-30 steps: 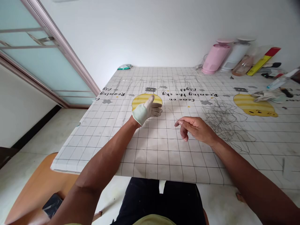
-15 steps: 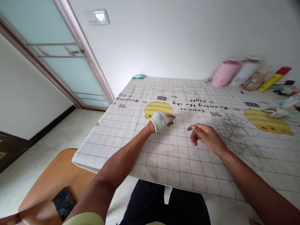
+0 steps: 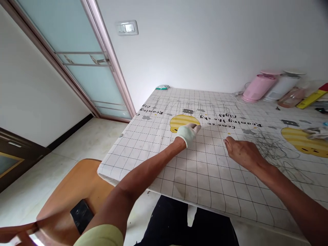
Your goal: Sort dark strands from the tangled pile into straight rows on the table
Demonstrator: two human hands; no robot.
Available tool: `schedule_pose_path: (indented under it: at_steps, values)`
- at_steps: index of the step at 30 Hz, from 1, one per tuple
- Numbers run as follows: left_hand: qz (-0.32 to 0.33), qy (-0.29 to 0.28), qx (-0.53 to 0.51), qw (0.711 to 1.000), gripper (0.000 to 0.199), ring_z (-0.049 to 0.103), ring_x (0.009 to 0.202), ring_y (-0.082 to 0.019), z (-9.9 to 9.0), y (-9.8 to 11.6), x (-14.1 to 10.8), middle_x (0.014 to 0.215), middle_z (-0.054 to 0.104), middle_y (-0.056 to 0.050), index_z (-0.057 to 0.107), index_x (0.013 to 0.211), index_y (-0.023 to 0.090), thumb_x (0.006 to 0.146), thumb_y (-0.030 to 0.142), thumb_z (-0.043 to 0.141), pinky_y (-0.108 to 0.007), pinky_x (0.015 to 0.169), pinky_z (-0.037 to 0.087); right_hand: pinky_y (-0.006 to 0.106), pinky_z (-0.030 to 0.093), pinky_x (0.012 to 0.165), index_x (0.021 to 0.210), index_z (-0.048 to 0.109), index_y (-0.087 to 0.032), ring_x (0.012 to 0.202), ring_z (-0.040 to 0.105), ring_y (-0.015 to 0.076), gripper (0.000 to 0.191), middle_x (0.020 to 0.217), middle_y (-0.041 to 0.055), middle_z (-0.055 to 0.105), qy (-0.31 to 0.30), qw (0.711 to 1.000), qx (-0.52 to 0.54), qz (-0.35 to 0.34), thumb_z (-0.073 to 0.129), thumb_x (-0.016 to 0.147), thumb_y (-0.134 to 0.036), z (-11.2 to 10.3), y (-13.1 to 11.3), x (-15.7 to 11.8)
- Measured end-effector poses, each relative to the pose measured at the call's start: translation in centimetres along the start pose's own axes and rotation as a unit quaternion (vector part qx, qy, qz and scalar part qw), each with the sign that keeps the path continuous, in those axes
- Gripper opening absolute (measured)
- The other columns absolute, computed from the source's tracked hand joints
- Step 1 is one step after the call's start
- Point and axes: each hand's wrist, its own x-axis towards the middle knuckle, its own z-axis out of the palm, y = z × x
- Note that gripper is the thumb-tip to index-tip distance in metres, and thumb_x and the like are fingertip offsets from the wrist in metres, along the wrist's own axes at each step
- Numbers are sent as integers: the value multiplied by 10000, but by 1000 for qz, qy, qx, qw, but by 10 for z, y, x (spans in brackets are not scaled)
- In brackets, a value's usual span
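To the left, I see a glass door (image 3: 83,77); over the gridded tablecloth (image 3: 139,145), my gloved left hand (image 3: 188,132) and bare right hand (image 3: 243,153) pinch narrowly, on what I cannot tell; tangled strands (image 3: 269,145) lie just right, a clear bottle (image 3: 292,98) beyond.

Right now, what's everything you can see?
Table: 1, white, middle
Strands: many, dark, on table
Canisters: 2, pink and white, back right
Bottle: 1, pinkish, back right
Box: 1, yellow and red, back right
Packet: 1, green and white, back left
Cloth: 1, whitish, table's right
Door: 1, blue and pink, left
Panel: 1, brown, far left
Switch: 1, white, wall
Chair: 1, orange, lower left
Flat thing: 1, black, on chair
Trousers: 1, black, bottom
Left hand: 1, whitish glove, middle
Right hand: 1, bare, middle
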Motion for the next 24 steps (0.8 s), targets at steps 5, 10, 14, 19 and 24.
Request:
schedule_pose_path:
  at_steps: [5,10,14,19,24]
  values:
    - [69,16,87,994,351,660,852,-221,-5,-14,-18,884,735,-54,779,957,264,1084,438,501,-353,783,511,355,181,582,878,559,-205,514,401,192,317,603,76,554,-14,999,4,45,352,1078,-337,-16,-1,23]
    - [109,-12,152,982,298,713,1058,-254,12,-33,-41,1130,795,-82,794,1196,242,1087,395,563,-367,961,535,351,210,591,876,581,-197,584,501,200,291,705,90,647,-42,997,1,65,394,1072,-302,-18,-14,49]
    - [143,-39,177,973,339,728,1063,-276,21,-41,-42,1121,788,-100,804,1194,235,1103,424,539,-388,956,555,361,211,589,893,606,-191,595,534,218,300,707,107,655,-49,997,10,66,384,1077,-272,-12,-21,69]
    - [134,-62,169,974,351,732,1064,-268,22,-43,-36,1112,792,-91,801,1178,244,1115,432,511,-384,949,559,360,216,595,935,638,-184,624,578,242,320,742,126,686,-48,997,14,67,385,1094,-298,-3,-30,86]
    - [130,-68,145,978,352,728,1085,-258,17,-43,-37,1131,796,-87,800,1163,241,1120,413,496,-365,970,549,355,230,590,968,660,-174,677,625,255,333,791,131,724,-89,994,24,56,382,1104,-295,5,-50,93]
